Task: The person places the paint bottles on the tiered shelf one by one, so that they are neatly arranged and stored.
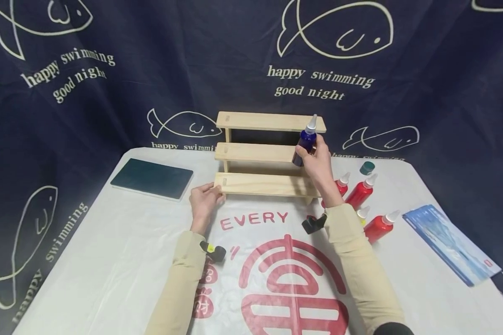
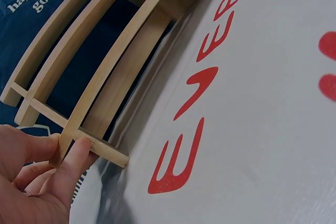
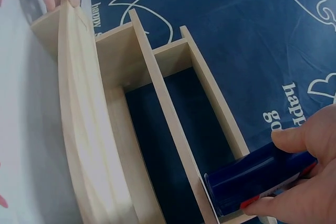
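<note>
A three-tier wooden shelf rack (image 1: pixel 260 151) stands at the back of the table. My right hand (image 1: pixel 320 164) grips a dark blue squeeze bottle (image 1: pixel 307 141) with a pale pointed nozzle, in front of the rack's right end. In the right wrist view the base of the blue bottle (image 3: pixel 231 191) is close to the middle board; whether they touch I cannot tell. With thumb and fingers, my left hand (image 1: pixel 204 203) pinches the left end of the lowest board, also seen in the left wrist view, where the hand (image 2: pixel 42 177) is at the board's corner.
Right of the rack are several red bottles (image 1: pixel 362 193), a partly hidden yellow bottle (image 1: pixel 363 214) and a green cap (image 1: pixel 366 168). A blue printed booklet (image 1: pixel 450 244) lies farther right. On the left is a dark flat tablet-like slab (image 1: pixel 152 179). A fish-patterned curtain (image 1: pixel 218 56) hangs behind.
</note>
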Tool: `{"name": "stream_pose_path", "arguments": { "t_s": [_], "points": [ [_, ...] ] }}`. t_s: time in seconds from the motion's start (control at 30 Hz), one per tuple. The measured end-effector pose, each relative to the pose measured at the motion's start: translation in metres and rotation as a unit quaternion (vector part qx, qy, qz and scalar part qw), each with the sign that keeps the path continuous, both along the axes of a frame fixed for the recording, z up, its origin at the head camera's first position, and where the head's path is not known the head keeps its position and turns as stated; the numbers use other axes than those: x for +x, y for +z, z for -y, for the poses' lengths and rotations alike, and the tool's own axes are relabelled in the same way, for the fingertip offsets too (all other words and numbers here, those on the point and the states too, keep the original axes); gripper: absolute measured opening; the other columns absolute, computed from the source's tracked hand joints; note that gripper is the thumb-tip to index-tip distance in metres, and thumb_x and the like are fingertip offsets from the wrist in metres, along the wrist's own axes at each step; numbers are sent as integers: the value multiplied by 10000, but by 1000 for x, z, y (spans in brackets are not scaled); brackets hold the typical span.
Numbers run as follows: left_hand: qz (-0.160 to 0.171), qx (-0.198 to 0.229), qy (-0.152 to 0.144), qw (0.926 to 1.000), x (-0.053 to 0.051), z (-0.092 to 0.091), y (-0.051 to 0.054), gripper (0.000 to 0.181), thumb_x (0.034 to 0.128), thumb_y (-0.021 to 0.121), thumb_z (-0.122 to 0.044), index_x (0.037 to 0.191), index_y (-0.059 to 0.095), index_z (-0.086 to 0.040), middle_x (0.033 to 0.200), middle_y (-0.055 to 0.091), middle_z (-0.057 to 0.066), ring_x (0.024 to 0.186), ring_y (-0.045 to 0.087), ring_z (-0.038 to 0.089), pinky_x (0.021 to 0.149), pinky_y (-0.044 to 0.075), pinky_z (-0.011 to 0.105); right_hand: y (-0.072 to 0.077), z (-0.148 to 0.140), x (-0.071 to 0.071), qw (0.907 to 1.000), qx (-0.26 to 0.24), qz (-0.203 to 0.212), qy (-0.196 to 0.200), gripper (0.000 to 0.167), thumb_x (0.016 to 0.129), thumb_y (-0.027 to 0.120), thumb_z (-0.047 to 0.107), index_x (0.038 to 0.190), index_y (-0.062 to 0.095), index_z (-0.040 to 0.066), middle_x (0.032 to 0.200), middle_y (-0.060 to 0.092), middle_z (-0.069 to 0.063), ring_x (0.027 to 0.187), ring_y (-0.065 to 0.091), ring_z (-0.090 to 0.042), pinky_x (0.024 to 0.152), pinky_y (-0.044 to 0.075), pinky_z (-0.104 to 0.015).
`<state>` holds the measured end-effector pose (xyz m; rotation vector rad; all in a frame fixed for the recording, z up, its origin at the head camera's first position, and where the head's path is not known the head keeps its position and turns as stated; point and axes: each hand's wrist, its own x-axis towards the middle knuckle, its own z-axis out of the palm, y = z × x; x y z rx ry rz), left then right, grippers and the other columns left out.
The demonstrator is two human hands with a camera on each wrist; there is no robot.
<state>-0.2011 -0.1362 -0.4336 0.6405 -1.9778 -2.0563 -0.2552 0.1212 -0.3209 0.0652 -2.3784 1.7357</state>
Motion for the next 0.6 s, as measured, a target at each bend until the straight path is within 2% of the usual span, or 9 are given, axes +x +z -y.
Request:
{"name": "stream_pose_path", "arguments": {
  "t_s": [0.2,0.6],
  "points": [
    [-78,55,10,10000,2,0,2,313,903,654,-16,1192,636,103,1075,677,284,892,721,314,683,634,249,2,4,-14,9993,325,85,-140,479,967,574,74,1400,392,-19,1353,539,-243,1254,514,-296,1120,430,-395],
    [-93,31,44,9999,1,-1,0,326,897,660,-9,1201,628,105,1083,667,290,897,715,335,685,635,261,1,5,-31,9989,394,150,-210,478,969,568,90,1398,390,-23,1376,518,-233,1295,473,-290,1149,385,-376]
  ]
}}
